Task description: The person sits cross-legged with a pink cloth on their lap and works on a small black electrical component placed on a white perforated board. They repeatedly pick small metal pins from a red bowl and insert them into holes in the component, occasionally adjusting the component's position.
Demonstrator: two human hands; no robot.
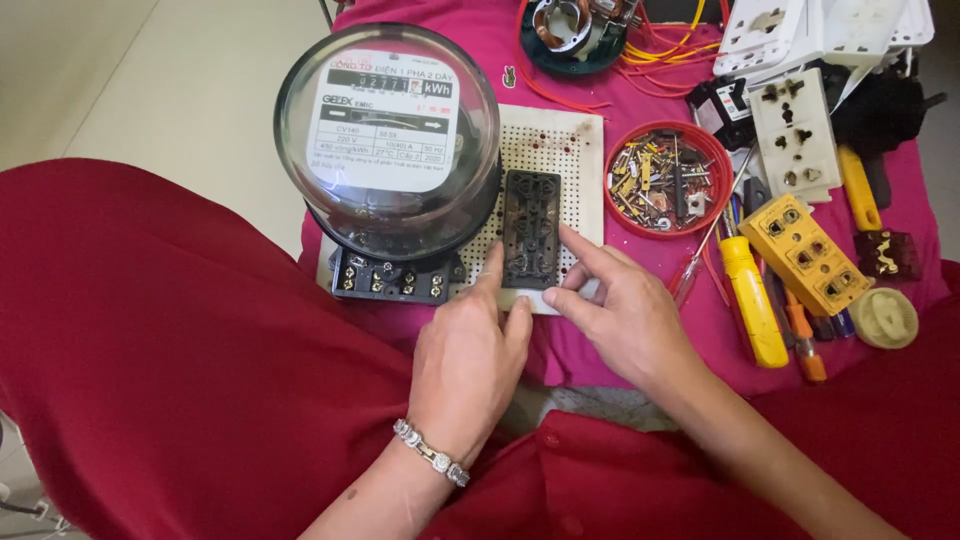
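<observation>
My left hand (468, 365) and right hand (622, 318) bracket the black rectangular plastic terminal block (529, 229), fingers (578, 248) spread and touching its lower corners, gripping nothing. It lies flat on the white perforated board (565, 140), beside the round glass-domed electricity meter (390, 140). The red round tray of metal bits (667, 180) sits near.

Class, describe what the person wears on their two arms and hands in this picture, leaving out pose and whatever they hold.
Both forearms are bare, with no sleeves or gloves. The left hand has a silver link bracelet set with clear stones at the wrist. The right hand wears nothing visible.
</observation>
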